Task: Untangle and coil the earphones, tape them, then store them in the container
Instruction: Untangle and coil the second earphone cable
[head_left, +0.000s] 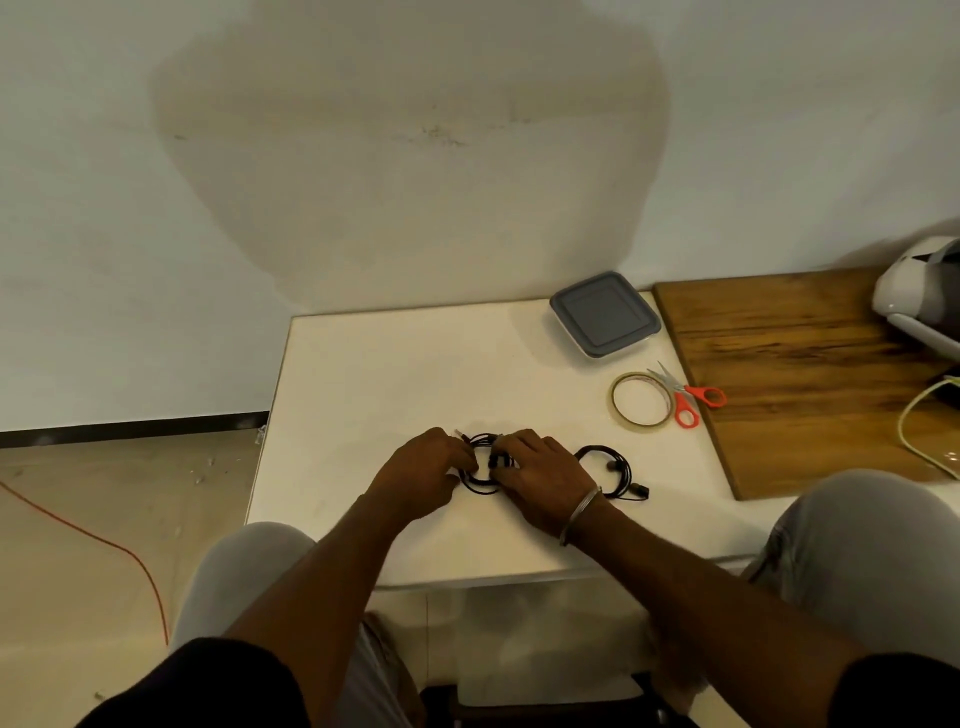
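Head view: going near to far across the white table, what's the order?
Nearest: earphones gripped by left hand and right hand → tape roll → grey-lidded container. Skipped scissors: level with tape roll.

1. The table (389, 364) was smooth and matt.
2. The board (779, 364) was grainy wood.
3. The lid (605, 312) was matt plastic.
4. The tape (614, 400) was clear and shiny.
5. The scissors (680, 391) had metal blades, plastic handles.
6. The earphones (483, 489) were plastic.
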